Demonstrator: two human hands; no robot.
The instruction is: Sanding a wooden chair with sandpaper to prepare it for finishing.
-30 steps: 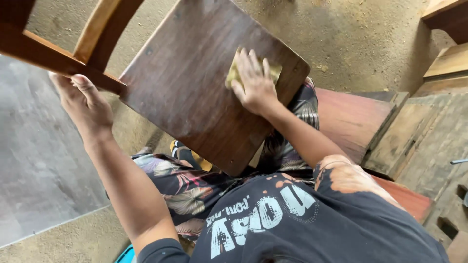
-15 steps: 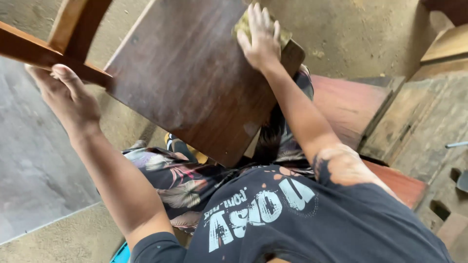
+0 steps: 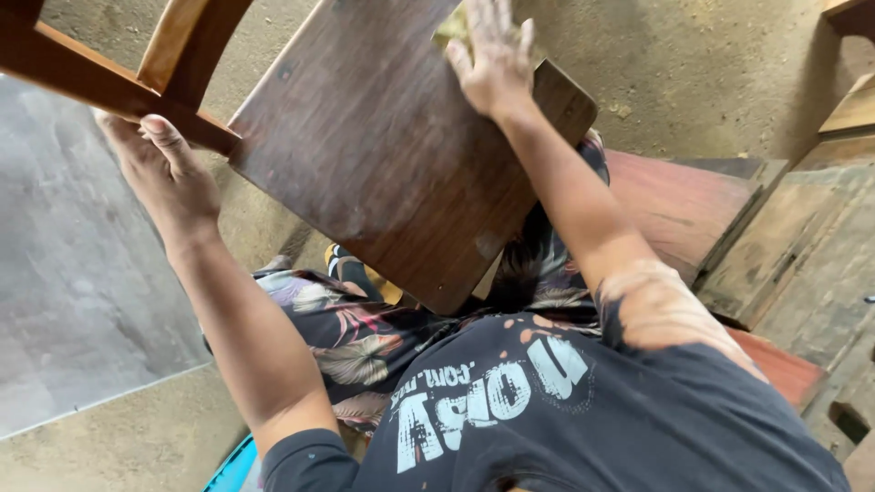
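A dark brown wooden chair seat (image 3: 383, 155) rests tilted on my lap. My right hand (image 3: 492, 59) lies flat on the seat near its far edge, pressing a small yellow pad (image 3: 449, 27) that shows just under the fingers. My left hand (image 3: 169, 178) grips the chair's frame rail (image 3: 100, 82) at the seat's left side, thumb up against the wood. A lighter slat of the chair back (image 3: 187, 41) rises from that rail.
I sit on a reddish wooden bench (image 3: 679, 210). Rough wooden boards and furniture parts (image 3: 811, 246) lie to the right. Dusty earth floor (image 3: 711, 64) is beyond the chair, a grey concrete slab (image 3: 64, 292) to the left.
My right hand with the pad has slid along the seat toward its far edge. The left hand keeps its hold on the rail.
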